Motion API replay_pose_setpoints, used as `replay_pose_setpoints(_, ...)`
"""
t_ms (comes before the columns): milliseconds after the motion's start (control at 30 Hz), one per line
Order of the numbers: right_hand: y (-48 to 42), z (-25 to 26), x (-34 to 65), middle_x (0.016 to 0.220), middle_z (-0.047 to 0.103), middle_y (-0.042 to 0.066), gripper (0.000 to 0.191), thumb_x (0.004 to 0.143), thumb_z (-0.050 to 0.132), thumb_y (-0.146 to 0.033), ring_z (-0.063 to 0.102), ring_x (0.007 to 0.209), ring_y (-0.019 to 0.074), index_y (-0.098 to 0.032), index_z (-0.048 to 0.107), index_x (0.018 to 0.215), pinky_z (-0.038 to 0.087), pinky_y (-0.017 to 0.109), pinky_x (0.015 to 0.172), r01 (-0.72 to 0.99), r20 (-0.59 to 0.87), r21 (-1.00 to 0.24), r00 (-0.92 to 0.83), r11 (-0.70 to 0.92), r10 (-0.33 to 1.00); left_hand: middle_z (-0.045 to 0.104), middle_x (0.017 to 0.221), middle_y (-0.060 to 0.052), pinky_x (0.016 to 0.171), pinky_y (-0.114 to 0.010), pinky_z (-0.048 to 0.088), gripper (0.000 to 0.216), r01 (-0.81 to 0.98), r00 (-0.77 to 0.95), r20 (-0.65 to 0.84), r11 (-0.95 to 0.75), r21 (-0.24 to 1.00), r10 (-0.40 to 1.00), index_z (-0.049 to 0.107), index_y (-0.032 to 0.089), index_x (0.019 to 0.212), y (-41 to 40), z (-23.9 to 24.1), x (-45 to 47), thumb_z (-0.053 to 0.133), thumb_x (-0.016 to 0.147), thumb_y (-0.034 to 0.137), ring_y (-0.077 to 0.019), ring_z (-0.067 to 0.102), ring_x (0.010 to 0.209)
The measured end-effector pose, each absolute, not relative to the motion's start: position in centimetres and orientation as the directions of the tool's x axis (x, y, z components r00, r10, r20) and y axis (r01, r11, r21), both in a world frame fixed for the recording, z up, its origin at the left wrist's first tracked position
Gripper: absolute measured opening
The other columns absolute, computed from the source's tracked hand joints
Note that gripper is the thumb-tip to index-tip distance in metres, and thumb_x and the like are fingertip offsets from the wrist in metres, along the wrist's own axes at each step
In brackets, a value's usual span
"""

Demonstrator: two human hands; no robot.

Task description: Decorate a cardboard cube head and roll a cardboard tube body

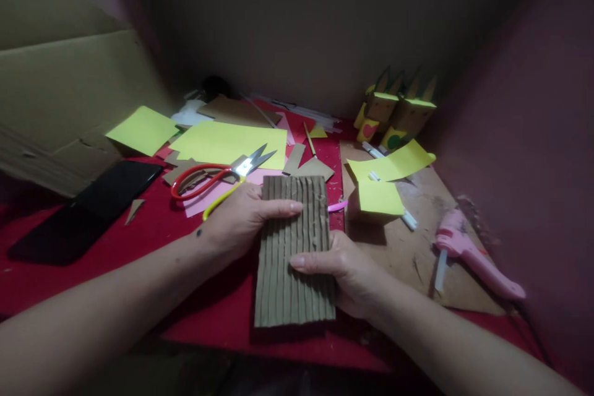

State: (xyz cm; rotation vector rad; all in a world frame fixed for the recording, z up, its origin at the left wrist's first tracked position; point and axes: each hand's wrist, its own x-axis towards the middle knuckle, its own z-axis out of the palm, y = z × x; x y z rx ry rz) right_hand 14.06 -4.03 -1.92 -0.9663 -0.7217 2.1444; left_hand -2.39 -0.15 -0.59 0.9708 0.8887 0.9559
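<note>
Between my two hands is a rectangular piece of corrugated cardboard (297, 297), its ridges running lengthwise, held over the near edge of the table. My left hand (241, 216) grips its left side, thumb lying across the ridges. Lower on the right side, my right hand (348, 266) is closed on it too, thumb on the front face. The fingers behind the cardboard are hidden. Just beyond my left hand lie scissors (244, 167) with one red and one yellow handle, blades apart. Part of a pink object (337, 206) shows beside the cardboard's right edge.
On the red-covered table (185, 322) lie yellow paper (227, 141), cardboard scraps and a black phone (88, 213). A pink glue gun (477, 253) rests on a brown board (394, 260) at right, near a yellow-topped box (380, 198). Small cardboard figures (383, 108) stand behind. A large carton (69, 86) borders the left.
</note>
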Motion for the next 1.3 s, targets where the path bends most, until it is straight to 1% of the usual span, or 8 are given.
replay_pose_setpoints(133,-3.9,-1.7,14.0,0.075,0.077,0.006,0.046,0.049,0.096,-0.025,0.073,0.070,0.0236,-0.013,0.074,0.088,0.059,0.041,0.077,-0.363,-0.441,-0.722,-0.415,-0.589,0.796,0.076,0.071,-0.004,0.063,-0.026,0.057,0.020,-0.240,0.334,-0.166,0.253,0.937,0.928,0.077,0.016,0.085,0.3,-0.4,-3.1,0.084,0.075,0.032,-0.0181,0.071,0.067)
replay_pose_setpoints(267,-3.5,-1.4,14.2,0.078,0.078,0.007,0.044,0.051,0.095,-0.023,0.076,0.079,0.0259,-0.014,0.074,0.088,0.061,0.039,0.078,-0.416,-0.373,-0.757,-0.358,-0.503,0.856,0.063,0.050,0.000,0.044,-0.019,0.042,0.034,0.014,0.348,-0.250,0.262,0.965,0.903,0.070,0.015,0.058,0.3,-0.3,-3.8,0.084,0.073,0.042,-0.0086,0.052,0.043)
replay_pose_setpoints(400,-3.6,-1.4,14.3,0.082,0.078,0.008,0.055,0.054,0.094,-0.024,0.075,0.067,0.0246,-0.013,0.072,0.103,0.062,0.034,0.056,-0.391,-0.358,-0.755,-0.427,-0.526,0.831,0.075,0.064,-0.006,0.056,-0.024,0.051,0.024,0.047,0.308,-0.218,0.214,0.976,0.926,0.076,0.016,0.064,-0.2,0.3,-3.6,0.078,0.075,0.037,-0.0144,0.065,0.057)
replay_pose_setpoints(500,-3.6,-1.5,14.2,0.080,0.078,0.008,0.055,0.054,0.095,-0.023,0.073,0.059,0.0228,-0.011,0.071,0.103,0.059,0.029,0.042,-0.399,-0.354,-0.761,-0.404,-0.511,0.843,0.066,0.053,-0.001,0.046,-0.019,0.040,0.028,0.070,0.307,-0.205,0.193,0.979,0.929,0.073,0.016,0.060,-0.3,0.6,-3.5,0.078,0.074,0.039,-0.0089,0.053,0.047)
replay_pose_setpoints(567,-3.5,-1.5,14.2,0.079,0.078,0.009,0.051,0.054,0.094,-0.021,0.073,0.058,0.0223,-0.009,0.072,0.098,0.060,0.028,0.042,-0.416,-0.338,-0.773,-0.368,-0.479,0.866,0.058,0.047,0.002,0.042,-0.018,0.033,0.029,0.134,0.336,-0.233,0.198,0.971,0.913,0.072,0.015,0.059,-0.2,0.6,-3.6,0.080,0.072,0.040,-0.0065,0.045,0.042)
replay_pose_setpoints(833,-3.2,-2.1,14.7,0.067,0.077,0.011,0.040,0.064,0.089,-0.024,0.074,0.050,0.0217,-0.005,0.073,0.096,0.064,0.026,0.046,-0.392,-0.305,-0.779,-0.445,-0.489,0.842,0.071,0.063,-0.005,0.054,-0.024,0.047,0.027,0.216,0.350,-0.182,0.110,0.970,0.919,0.074,0.014,0.068,-0.2,0.3,-4.2,0.075,0.077,0.040,-0.0147,0.061,0.057)
replay_pose_setpoints(1033,-2.9,-2.0,14.6,0.060,0.074,0.011,0.034,0.061,0.090,-0.026,0.070,0.042,0.0190,-0.004,0.074,0.080,0.057,0.020,0.037,-0.396,-0.309,-0.803,-0.361,-0.445,0.880,0.075,0.071,-0.007,0.064,-0.027,0.051,0.026,0.240,0.570,-0.273,0.161,0.957,0.775,0.077,0.014,0.071,-0.2,0.7,-4.5,0.073,0.078,0.039,-0.0185,0.066,0.067)
replay_pose_setpoints(1300,-2.7,-2.3,14.7,0.053,0.071,0.008,0.039,0.058,0.092,-0.038,0.068,0.041,0.0163,-0.006,0.072,0.067,0.055,0.020,0.036,-0.371,-0.347,-0.788,-0.391,-0.491,0.852,0.051,0.050,0.004,0.045,-0.021,0.027,0.032,0.271,0.481,-0.254,0.134,0.953,0.839,0.064,0.015,0.057,0.2,0.5,-4.8,0.075,0.076,0.039,-0.0079,0.039,0.047)
